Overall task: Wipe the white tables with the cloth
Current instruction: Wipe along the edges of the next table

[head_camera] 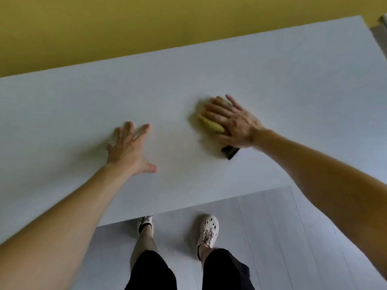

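A white table (188, 76) fills the middle of the head view. My right hand (232, 122) lies flat with spread, straight fingers on a yellow cloth (209, 122) at the centre right of the tabletop, pressing it down; the cloth looks blurred. My left hand (129, 147) rests on the bare tabletop to the left of the cloth, fingers spread and straight, holding nothing.
A small dark object (230, 152) lies on the table just under my right wrist. A yellow wall (104, 28) runs behind the table's far edge. Grey plank floor (272, 237) and my two feet in white shoes show below the near edge.
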Action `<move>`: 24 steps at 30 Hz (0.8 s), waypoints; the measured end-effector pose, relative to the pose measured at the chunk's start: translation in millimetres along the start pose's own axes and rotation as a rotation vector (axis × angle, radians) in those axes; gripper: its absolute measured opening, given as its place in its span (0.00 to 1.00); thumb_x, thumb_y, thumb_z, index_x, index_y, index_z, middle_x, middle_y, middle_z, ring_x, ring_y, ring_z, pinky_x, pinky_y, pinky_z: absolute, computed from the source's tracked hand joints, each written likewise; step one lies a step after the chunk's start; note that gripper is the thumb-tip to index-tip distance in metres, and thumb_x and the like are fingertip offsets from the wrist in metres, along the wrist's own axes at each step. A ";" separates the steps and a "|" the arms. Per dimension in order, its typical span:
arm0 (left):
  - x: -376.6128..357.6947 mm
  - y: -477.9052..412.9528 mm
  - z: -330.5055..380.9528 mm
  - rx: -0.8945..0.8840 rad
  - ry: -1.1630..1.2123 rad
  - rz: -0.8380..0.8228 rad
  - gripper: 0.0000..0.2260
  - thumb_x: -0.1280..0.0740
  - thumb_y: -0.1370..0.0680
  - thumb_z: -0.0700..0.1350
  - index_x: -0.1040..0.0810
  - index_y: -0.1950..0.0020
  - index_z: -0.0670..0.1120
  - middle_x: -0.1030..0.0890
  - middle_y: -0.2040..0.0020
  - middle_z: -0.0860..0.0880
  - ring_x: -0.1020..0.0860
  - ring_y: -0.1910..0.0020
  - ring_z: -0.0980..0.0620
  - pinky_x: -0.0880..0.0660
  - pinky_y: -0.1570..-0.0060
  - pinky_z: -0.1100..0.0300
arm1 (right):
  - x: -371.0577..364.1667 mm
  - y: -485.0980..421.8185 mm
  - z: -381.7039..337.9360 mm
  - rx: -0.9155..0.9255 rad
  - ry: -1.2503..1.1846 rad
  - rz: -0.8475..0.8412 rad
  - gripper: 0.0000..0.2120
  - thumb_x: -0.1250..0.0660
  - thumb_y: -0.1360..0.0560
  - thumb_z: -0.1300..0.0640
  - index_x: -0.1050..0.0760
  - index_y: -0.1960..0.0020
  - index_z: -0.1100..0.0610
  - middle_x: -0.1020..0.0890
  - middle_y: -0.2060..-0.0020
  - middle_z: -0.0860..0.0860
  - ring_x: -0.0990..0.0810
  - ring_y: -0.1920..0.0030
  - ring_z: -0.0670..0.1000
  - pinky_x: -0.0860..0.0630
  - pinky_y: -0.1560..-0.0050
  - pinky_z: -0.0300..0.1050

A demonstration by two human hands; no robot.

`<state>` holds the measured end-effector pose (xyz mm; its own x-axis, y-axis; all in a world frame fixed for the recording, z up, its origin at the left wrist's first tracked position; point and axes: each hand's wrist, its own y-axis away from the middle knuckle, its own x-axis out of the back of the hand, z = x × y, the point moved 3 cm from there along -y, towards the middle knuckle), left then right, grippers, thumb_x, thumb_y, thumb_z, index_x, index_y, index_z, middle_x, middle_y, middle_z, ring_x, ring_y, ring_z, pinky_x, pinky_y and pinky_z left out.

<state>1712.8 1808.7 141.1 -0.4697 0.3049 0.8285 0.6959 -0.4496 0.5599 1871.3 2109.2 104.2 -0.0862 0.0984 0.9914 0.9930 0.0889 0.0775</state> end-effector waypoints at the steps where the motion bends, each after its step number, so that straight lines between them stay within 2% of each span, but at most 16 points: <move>1: -0.2 -0.7 -0.6 -0.002 0.005 0.002 0.68 0.14 0.38 0.66 0.58 0.13 0.64 0.61 0.11 0.48 0.58 0.12 0.37 0.39 0.21 0.27 | 8.5 -12.3 34.1 -0.195 -0.007 0.039 0.38 0.45 0.19 0.34 0.41 0.13 0.48 0.39 0.13 0.55 0.49 0.12 0.59 0.61 0.13 0.59; 3: 1.4 -0.2 -1.6 -0.011 0.005 0.001 0.68 0.14 0.39 0.67 0.58 0.13 0.65 0.61 0.11 0.47 0.57 0.12 0.37 0.40 0.21 0.28 | 16.1 -32.2 63.6 -0.550 -0.086 0.093 0.41 0.46 0.22 0.35 0.39 0.13 0.52 0.40 0.14 0.57 0.50 0.12 0.60 0.60 0.13 0.59; 4: 2.2 0.3 -2.7 -0.010 0.004 0.006 0.69 0.14 0.40 0.67 0.58 0.13 0.65 0.60 0.11 0.47 0.57 0.12 0.37 0.40 0.20 0.28 | 17.1 -39.5 56.3 -0.672 -0.143 0.125 0.41 0.45 0.23 0.36 0.38 0.14 0.54 0.40 0.14 0.58 0.50 0.12 0.60 0.59 0.13 0.59; 6: 3.8 2.3 -1.3 -0.010 0.002 0.010 0.69 0.14 0.40 0.68 0.58 0.13 0.65 0.60 0.11 0.47 0.57 0.12 0.37 0.40 0.20 0.30 | 10.4 -41.3 9.6 -0.726 -0.206 0.204 0.42 0.39 0.24 0.39 0.37 0.15 0.57 0.38 0.15 0.59 0.47 0.13 0.62 0.55 0.13 0.62; 7: 4.1 3.5 -0.5 -0.006 0.001 0.010 0.68 0.15 0.40 0.68 0.58 0.13 0.65 0.60 0.11 0.47 0.57 0.12 0.37 0.40 0.20 0.30 | 3.9 -36.9 -25.5 -0.631 -0.212 0.235 0.42 0.34 0.25 0.40 0.35 0.15 0.58 0.36 0.16 0.61 0.45 0.13 0.64 0.52 0.14 0.65; 9: 6.8 5.9 1.2 -0.003 -0.006 0.016 0.68 0.15 0.39 0.68 0.57 0.13 0.65 0.60 0.11 0.47 0.57 0.12 0.38 0.39 0.20 0.30 | -6.4 -19.8 -104.6 -0.259 -0.259 0.243 0.41 0.28 0.27 0.43 0.31 0.17 0.59 0.31 0.19 0.63 0.41 0.15 0.67 0.46 0.16 0.68; 11: 5.9 7.2 1.2 -0.010 -0.009 0.019 0.68 0.15 0.40 0.69 0.57 0.13 0.64 0.59 0.11 0.46 0.57 0.12 0.38 0.38 0.21 0.29 | -11.2 3.9 -158.3 0.178 -0.246 0.081 0.41 0.28 0.26 0.42 0.32 0.17 0.57 0.31 0.18 0.61 0.41 0.15 0.65 0.48 0.14 0.65; 13: 3.4 6.3 -0.7 -0.009 -0.001 0.030 0.68 0.16 0.40 0.70 0.57 0.13 0.65 0.59 0.11 0.47 0.57 0.12 0.38 0.37 0.22 0.29 | -12.9 13.5 -146.2 0.498 -0.214 -0.068 0.41 0.31 0.25 0.40 0.33 0.15 0.53 0.34 0.16 0.57 0.44 0.13 0.60 0.52 0.13 0.59; 14: 4.0 5.2 -0.7 -0.009 -0.001 0.028 0.68 0.16 0.40 0.70 0.58 0.13 0.65 0.60 0.11 0.48 0.58 0.12 0.38 0.37 0.21 0.29 | -11.0 6.4 -118.9 0.548 -0.215 -0.076 0.40 0.32 0.25 0.40 0.32 0.16 0.52 0.33 0.17 0.57 0.43 0.14 0.59 0.52 0.12 0.56; 15: 4.5 4.7 -0.5 -0.010 -0.002 0.020 0.68 0.15 0.40 0.69 0.59 0.13 0.66 0.61 0.11 0.48 0.59 0.12 0.39 0.38 0.21 0.30 | -8.3 -7.0 -83.7 0.507 -0.207 -0.046 0.37 0.33 0.24 0.40 0.30 0.17 0.52 0.30 0.18 0.57 0.40 0.15 0.59 0.48 0.13 0.55; 16: 5.3 5.1 -0.5 -0.007 -0.001 0.015 0.68 0.15 0.39 0.68 0.60 0.13 0.66 0.62 0.11 0.48 0.59 0.12 0.40 0.39 0.20 0.30 | -3.5 -24.9 -41.5 0.365 -0.211 0.024 0.35 0.34 0.22 0.39 0.28 0.19 0.53 0.28 0.20 0.58 0.38 0.16 0.60 0.45 0.14 0.56; 17: 5.9 5.6 -0.1 -0.003 0.008 0.014 0.68 0.15 0.39 0.67 0.60 0.13 0.66 0.63 0.11 0.48 0.60 0.12 0.40 0.40 0.20 0.29 | 2.8 -43.1 7.0 0.151 -0.217 0.108 0.35 0.36 0.21 0.37 0.27 0.19 0.54 0.27 0.21 0.59 0.36 0.17 0.62 0.44 0.14 0.57; 19: 5.6 7.8 1.8 -0.008 0.019 0.012 0.69 0.15 0.38 0.67 0.62 0.13 0.66 0.63 0.11 0.48 0.60 0.12 0.41 0.41 0.20 0.28 | 16.6 -61.4 92.7 -0.344 -0.230 0.163 0.40 0.40 0.24 0.34 0.30 0.17 0.53 0.29 0.20 0.59 0.39 0.15 0.63 0.49 0.13 0.59; 21: 5.4 8.5 1.0 -0.004 0.014 0.018 0.69 0.15 0.38 0.67 0.62 0.13 0.66 0.63 0.11 0.48 0.60 0.12 0.41 0.42 0.20 0.28 | 18.5 -66.9 123.3 -0.663 -0.236 0.198 0.42 0.42 0.27 0.35 0.32 0.17 0.53 0.30 0.19 0.57 0.42 0.14 0.63 0.51 0.13 0.60; 23: 7.3 9.9 2.0 -0.012 -0.009 0.006 0.69 0.15 0.38 0.67 0.62 0.13 0.66 0.63 0.11 0.47 0.60 0.12 0.40 0.41 0.20 0.28 | 14.5 -74.2 88.6 -0.705 -0.188 0.220 0.41 0.40 0.26 0.36 0.34 0.16 0.54 0.32 0.18 0.59 0.43 0.14 0.63 0.51 0.14 0.63; 24: 7.1 11.0 3.0 -0.012 -0.013 0.007 0.69 0.15 0.38 0.67 0.62 0.13 0.65 0.63 0.11 0.47 0.60 0.12 0.40 0.41 0.20 0.29 | 10.5 -74.3 54.8 -0.620 -0.191 0.230 0.41 0.38 0.25 0.36 0.33 0.16 0.54 0.32 0.18 0.60 0.42 0.14 0.64 0.51 0.14 0.64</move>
<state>1718.8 1808.4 153.2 -0.4577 0.3130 0.8322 0.6922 -0.4621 0.5544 1792.2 2158.0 103.0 0.1762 0.2247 0.9584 0.8454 -0.5332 -0.0304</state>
